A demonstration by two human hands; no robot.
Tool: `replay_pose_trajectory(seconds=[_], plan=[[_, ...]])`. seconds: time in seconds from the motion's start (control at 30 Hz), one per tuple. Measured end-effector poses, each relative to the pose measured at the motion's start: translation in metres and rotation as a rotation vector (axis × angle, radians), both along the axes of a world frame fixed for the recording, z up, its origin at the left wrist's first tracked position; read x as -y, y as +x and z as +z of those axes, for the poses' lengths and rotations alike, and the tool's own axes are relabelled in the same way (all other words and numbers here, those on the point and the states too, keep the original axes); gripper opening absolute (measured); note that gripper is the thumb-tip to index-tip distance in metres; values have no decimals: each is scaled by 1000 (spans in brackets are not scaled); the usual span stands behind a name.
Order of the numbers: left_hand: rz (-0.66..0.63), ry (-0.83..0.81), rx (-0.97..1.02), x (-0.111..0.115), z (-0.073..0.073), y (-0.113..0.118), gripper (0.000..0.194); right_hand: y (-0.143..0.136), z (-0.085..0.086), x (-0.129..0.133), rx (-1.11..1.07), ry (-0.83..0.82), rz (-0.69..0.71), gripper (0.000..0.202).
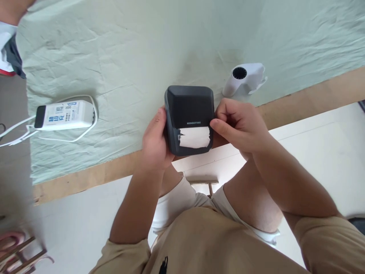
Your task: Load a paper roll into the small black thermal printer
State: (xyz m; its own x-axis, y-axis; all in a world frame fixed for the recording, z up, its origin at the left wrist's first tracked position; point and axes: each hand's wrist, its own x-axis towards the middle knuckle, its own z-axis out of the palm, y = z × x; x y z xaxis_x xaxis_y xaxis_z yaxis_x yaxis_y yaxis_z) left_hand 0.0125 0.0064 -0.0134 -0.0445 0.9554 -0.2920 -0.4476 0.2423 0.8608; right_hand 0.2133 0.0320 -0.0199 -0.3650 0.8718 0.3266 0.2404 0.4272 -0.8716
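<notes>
A dark label printer [191, 106] is held up near the table's front edge. A torn strip of white paper [195, 137] lies across the lower part of its face. My left hand [155, 140] is closed round the printer's left side, thumb along the edge. On the other side, my right hand [239, 123] has its fingers curled, with the thumb and index finger at the printer's right edge. The underside of the printer and the fingers behind it are hidden. Beyond my right hand lies a white paper roll [245, 78] with a dark round core end and a torn loose end.
A white box-shaped device [65, 115] with blue print and a white cable round it lies at the left on the green cloth [125, 76]. The table's wooden edge [114, 167] runs in front of me. At the top left, part of another person [13, 11] shows.
</notes>
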Motion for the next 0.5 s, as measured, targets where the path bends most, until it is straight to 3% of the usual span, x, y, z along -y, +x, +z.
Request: replay_pose_trajectory(seconds=[0.27, 0.43, 0.5], plan=[[62, 81, -17, -1, -6, -6, 34, 1, -8, 5, -86, -98, 51, 43], [64, 35, 20, -1, -5, -4, 30, 2, -2, 4, -21, 83, -128, 29], [49, 7, 30, -1, -4, -3, 30, 7, 8, -2, 55, 140, -129, 27]])
